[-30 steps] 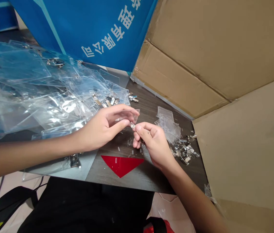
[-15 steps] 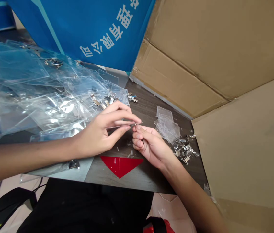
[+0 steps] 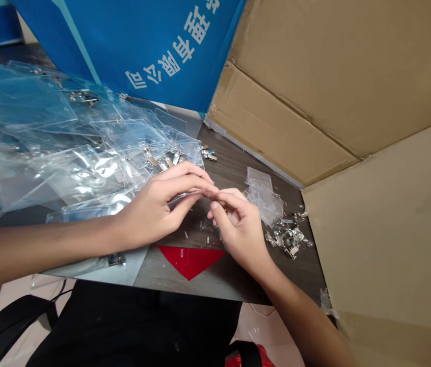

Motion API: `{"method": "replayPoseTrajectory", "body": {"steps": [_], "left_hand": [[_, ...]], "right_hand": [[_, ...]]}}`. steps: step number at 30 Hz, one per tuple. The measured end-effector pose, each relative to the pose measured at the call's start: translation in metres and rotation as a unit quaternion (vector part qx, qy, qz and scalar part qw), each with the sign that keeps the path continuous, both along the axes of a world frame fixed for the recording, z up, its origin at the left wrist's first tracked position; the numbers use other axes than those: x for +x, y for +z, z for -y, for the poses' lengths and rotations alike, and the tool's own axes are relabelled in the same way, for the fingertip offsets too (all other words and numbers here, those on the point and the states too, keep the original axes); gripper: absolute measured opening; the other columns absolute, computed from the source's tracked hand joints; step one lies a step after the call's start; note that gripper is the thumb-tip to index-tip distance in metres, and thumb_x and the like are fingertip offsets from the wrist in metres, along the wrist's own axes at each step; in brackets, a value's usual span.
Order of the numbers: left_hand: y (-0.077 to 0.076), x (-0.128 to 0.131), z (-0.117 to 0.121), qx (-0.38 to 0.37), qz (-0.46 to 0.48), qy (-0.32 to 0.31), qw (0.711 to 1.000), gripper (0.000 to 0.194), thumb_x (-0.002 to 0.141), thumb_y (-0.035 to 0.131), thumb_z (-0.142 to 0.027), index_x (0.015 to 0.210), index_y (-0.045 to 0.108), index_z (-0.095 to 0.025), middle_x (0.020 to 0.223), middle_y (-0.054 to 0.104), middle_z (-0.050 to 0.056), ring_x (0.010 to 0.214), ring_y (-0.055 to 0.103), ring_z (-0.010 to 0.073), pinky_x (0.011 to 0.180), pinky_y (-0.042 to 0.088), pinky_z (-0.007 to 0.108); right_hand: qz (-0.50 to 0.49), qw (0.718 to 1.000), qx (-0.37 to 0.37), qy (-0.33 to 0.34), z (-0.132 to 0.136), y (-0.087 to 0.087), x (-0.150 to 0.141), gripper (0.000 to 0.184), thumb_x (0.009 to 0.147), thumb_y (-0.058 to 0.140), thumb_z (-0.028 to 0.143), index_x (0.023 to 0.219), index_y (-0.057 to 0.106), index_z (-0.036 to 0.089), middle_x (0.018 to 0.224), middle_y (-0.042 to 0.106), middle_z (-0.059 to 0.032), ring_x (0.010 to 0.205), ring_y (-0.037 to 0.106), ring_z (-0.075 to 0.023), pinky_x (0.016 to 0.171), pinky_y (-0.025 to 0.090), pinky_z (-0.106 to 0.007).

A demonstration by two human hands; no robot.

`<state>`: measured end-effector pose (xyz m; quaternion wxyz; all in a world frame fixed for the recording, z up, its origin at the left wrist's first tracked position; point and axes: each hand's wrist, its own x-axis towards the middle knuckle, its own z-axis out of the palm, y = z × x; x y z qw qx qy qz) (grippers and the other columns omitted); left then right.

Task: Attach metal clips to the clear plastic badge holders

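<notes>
My left hand [image 3: 154, 204] pinches a thin clear plastic badge holder [image 3: 188, 195], seen almost edge-on, between thumb and fingers. My right hand [image 3: 240, 227] meets that holder's end, its thumb and fingers curled together at the left fingertips. A small metal clip seems to sit in those right fingers, though they hide it here. Below both hands lie tiny clear plastic bits [image 3: 204, 227] on the dark wood-grain table [image 3: 234, 165]. A small stack of clear holders [image 3: 263, 201] and a heap of metal clips [image 3: 288, 239] are just beyond my right hand.
A large heap of clear plastic holders [image 3: 85, 153] spreads left, with metal clips among it. A red plastic triangle [image 3: 190, 260] lies at the near edge. Cardboard panels [image 3: 353, 86] rise right; a blue printed board [image 3: 142, 41] stands behind.
My hands have drawn closer together. The right fingers, flatter half a second ago, now curl over toward the left fingertips, and the holder has turned nearly edge-on since a second ago.
</notes>
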<state>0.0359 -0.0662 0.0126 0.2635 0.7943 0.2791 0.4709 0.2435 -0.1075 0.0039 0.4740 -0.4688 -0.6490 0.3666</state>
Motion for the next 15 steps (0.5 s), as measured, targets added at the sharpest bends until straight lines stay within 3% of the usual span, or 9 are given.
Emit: {"method": "replayPoseTrajectory", "body": {"steps": [3, 6, 10, 15], "left_hand": [[0.0014, 0.0007, 0.0006, -0.028, 0.024, 0.006, 0.999, 0.023, 0.110, 0.062, -0.018, 0.114, 0.085, -0.020, 0.118, 0.083, 0.010, 0.112, 0.078, 0.0224, 0.104, 0.066, 0.035], [0.0019, 0.0009, 0.0003, -0.112, 0.059, -0.005, 0.992, 0.020, 0.108, 0.067, -0.023, 0.115, 0.086, -0.020, 0.121, 0.085, 0.009, 0.112, 0.082, 0.0224, 0.101, 0.070, 0.031], [0.0026, 0.0007, -0.0006, -0.190, 0.096, -0.031, 0.977, 0.019, 0.104, 0.073, -0.023, 0.115, 0.087, -0.018, 0.117, 0.089, 0.009, 0.107, 0.086, 0.0227, 0.100, 0.073, 0.030], [0.0024, 0.0008, 0.0002, -0.199, 0.123, -0.045, 0.971, 0.019, 0.100, 0.078, -0.020, 0.115, 0.089, -0.020, 0.117, 0.091, 0.008, 0.106, 0.089, 0.0239, 0.100, 0.075, 0.032]], "right_hand": [[0.110, 0.980, 0.153, -0.069, 0.0031, 0.0007, -0.0015, 0.021, 0.108, 0.064, 0.017, 0.114, 0.084, 0.023, 0.110, 0.080, -0.0093, 0.093, 0.079, -0.0197, 0.087, 0.068, -0.037], [0.147, 0.954, 0.239, -0.103, 0.0046, 0.0047, -0.0020, 0.017, 0.106, 0.069, 0.012, 0.111, 0.081, 0.024, 0.105, 0.085, -0.0068, 0.098, 0.081, -0.0215, 0.091, 0.068, -0.039], [0.123, 0.946, 0.251, -0.163, 0.0068, 0.0068, -0.0022, 0.010, 0.103, 0.080, 0.015, 0.106, 0.079, 0.025, 0.096, 0.085, -0.0023, 0.083, 0.081, -0.0188, 0.078, 0.067, -0.035], [0.114, 0.943, 0.252, -0.183, 0.0094, 0.0065, -0.0023, 0.007, 0.103, 0.082, 0.021, 0.103, 0.079, 0.027, 0.095, 0.085, -0.0020, 0.078, 0.080, -0.0197, 0.074, 0.067, -0.038]]}}
